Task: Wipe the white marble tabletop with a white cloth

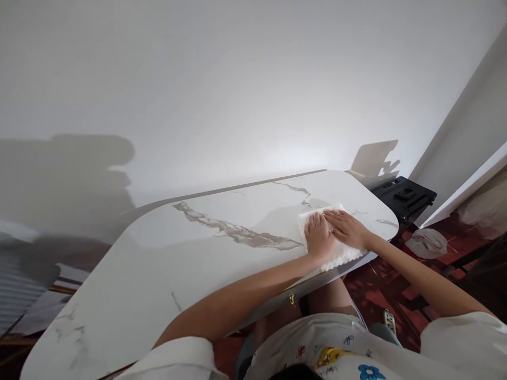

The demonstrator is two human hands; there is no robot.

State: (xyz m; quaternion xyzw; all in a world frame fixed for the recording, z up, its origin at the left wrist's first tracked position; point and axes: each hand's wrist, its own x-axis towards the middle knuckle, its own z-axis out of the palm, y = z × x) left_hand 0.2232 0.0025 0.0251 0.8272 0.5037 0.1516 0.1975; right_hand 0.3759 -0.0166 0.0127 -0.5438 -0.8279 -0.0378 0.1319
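A white cloth [336, 258] with a scalloped edge lies spread on the right part of a white marble-patterned tabletop [150, 285]. My left hand [319, 237] rests palm down on the cloth, its fingers pointing away from me. Beside it, my right hand [348, 229] is laid flat on the same cloth, with fingers stretched toward the left. The two hands are close together, the right fingertips by the left fingers. Neither hand grips the cloth; both press on it from above. The part of the cloth under the palms is hidden.
Behind the table rises a pale wall [222, 95]. A black case [404, 195] stands past the table's right end. Near it, a clear plastic bag [426, 243] sits above the red floor [364, 287]. A small brass-coloured fitting [292, 300] shows under the table's front edge.
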